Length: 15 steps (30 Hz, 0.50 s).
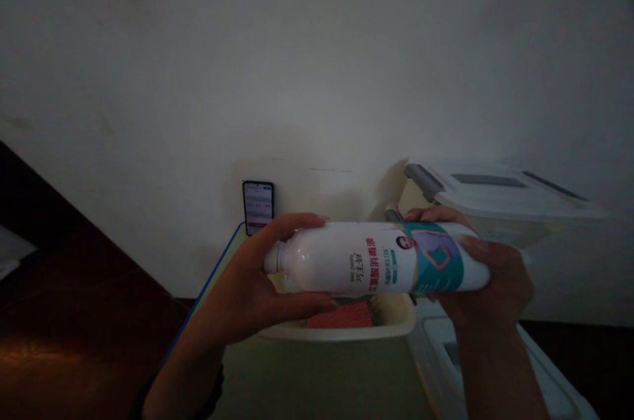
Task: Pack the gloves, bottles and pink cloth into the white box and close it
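Note:
I hold a white plastic bottle [356, 265] sideways in front of me, its neck pointing left. It carries red and dark print and a teal label toward the right end. My left hand [247, 288] wraps round the neck end, thumb below and fingers over the top. My right hand [495, 281] grips the base end over the teal label. Both hands are closed on the bottle.
Below the bottle sits a cream basin [391, 324] with a red cloth [341, 317] in it, on a pale green table [321, 380]. A phone [258, 207] leans against the white wall. A lidded clear storage box [495, 199] stands at right, another white container [545, 380] below it.

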Each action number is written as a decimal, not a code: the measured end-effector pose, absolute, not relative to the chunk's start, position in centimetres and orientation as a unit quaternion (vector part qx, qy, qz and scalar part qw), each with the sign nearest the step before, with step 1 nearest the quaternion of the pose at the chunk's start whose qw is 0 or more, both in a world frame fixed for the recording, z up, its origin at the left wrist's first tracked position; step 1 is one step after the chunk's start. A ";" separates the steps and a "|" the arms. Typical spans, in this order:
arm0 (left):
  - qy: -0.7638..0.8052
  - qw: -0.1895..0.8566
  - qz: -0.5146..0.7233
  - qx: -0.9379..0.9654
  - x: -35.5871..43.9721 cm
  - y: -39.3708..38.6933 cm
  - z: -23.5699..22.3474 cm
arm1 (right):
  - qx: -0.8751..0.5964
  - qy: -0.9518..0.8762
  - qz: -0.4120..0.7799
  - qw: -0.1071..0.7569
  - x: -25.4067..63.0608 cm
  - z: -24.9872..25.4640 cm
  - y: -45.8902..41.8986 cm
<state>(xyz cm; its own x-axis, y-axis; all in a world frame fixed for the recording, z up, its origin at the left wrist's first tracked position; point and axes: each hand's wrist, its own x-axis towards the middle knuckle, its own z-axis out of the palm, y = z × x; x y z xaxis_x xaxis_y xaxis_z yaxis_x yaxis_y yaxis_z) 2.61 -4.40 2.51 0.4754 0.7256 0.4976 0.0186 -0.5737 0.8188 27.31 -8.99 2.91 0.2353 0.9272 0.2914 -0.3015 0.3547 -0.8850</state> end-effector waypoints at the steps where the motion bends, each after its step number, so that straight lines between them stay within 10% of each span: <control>1: 0.239 0.392 0.453 0.764 2.6 -4.4 2.5 | -0.361 -0.437 0.441 0.696 27.3 2.9 -9.0; 15: 0.247 0.339 0.410 0.810 2.1 -3.8 2.8 | -0.367 -0.462 0.439 0.678 27.3 2.6 -8.7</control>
<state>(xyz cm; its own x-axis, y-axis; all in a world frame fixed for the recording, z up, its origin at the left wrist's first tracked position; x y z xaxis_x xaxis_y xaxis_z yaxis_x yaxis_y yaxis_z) 2.12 -3.84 2.76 0.5411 0.6787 0.4966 0.1217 -0.6475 0.7523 27.30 -8.74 2.62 0.1880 0.9338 0.3045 -0.2560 0.3459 -0.9027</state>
